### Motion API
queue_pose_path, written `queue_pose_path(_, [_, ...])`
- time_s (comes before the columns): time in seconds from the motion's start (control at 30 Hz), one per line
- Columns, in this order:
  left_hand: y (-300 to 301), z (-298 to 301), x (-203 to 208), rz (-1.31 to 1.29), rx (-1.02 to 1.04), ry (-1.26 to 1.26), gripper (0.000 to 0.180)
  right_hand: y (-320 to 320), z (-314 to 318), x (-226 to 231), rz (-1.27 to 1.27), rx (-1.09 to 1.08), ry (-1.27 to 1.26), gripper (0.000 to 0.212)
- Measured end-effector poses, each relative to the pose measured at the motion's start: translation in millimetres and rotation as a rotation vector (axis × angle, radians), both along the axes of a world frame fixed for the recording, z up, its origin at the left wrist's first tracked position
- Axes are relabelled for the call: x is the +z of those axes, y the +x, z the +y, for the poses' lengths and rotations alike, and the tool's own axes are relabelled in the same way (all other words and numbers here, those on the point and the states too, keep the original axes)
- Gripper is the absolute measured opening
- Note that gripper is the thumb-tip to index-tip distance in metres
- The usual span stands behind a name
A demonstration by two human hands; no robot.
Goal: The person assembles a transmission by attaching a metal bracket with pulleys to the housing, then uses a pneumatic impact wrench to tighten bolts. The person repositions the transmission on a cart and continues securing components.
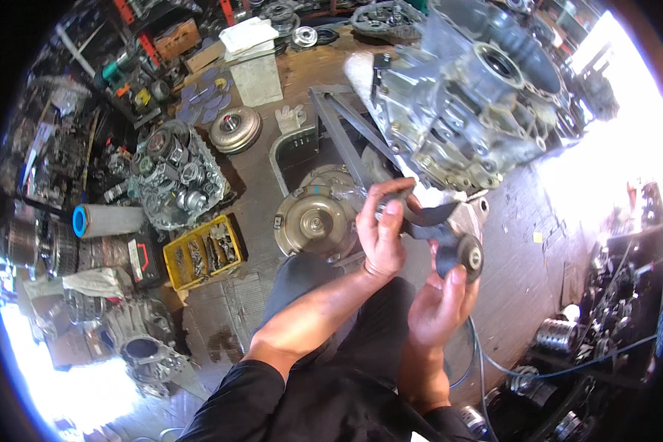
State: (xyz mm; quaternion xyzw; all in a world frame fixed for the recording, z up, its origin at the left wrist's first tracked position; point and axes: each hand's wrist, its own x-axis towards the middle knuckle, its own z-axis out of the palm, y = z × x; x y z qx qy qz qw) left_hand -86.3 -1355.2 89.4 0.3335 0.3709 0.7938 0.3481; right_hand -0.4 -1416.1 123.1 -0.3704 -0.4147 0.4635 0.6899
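Holding a dark mount (425,230) up off the floor (527,276) between both hands, just below the near edge of a large gray gearbox casing (457,118). Curling the fingers of the left hand (381,239) partway around the mount's left end, with the thumb pressing against it. Closing the thumb and fingers of the right hand (438,313) around the round bushing (473,255) at its right end. Seeing a pale metal bracket (465,216) right behind the mount, but leaving unclear any join between the two.

Bending over a round torque converter (302,225) lying in front of the knees, near a gray metal frame (335,132). Having a yellow tray (171,267) of small metal parts to the left, and beyond it an open gearbox housing (180,173) toward the floor's left edge. Facing a second torque converter (236,131) and a pale box (256,79) toward the far edge, with a bluish cable (567,370) crossing toward the right edge.
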Motion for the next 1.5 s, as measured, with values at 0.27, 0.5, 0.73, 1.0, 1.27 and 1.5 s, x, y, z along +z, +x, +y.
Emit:
queue_pose_path(0.27, [-11.2,-13.7,5.7,-0.171,-0.051,-0.116,0.04,7.2,0.3,-23.4,-0.198,0.071,0.137,0.084])
queue_pose_path(0.5, [-9.0,-11.0,6.7,-0.404,-0.043,-0.145,0.032,-8.3,18.3,-39.3,-0.326,0.062,0.146,0.092])
queue_pose_path(0.73, [-8.2,-8.7,11.3,-0.759,-0.236,-0.26,0.035,-17.5,36.1,-31.2,-0.494,0.016,0.151,0.104])
queue_pose_path(1.0, [-3.7,5.6,2.2,-0.843,-0.367,-0.257,0.043,-23.8,56.1,-10.9,-0.814,-0.131,0.29,0.114])
queue_pose_path(1.27, [1.0,11.0,4.3,-0.971,-0.504,-0.203,0.039,-3.9,59.8,-12.8,-0.945,-0.184,0.304,0.118])
queue_pose_path(1.5, [7.9,7.3,3.7,-1.091,-0.574,-0.147,0.035,11.9,63.4,-25.8,-0.849,-0.157,0.195,0.118])
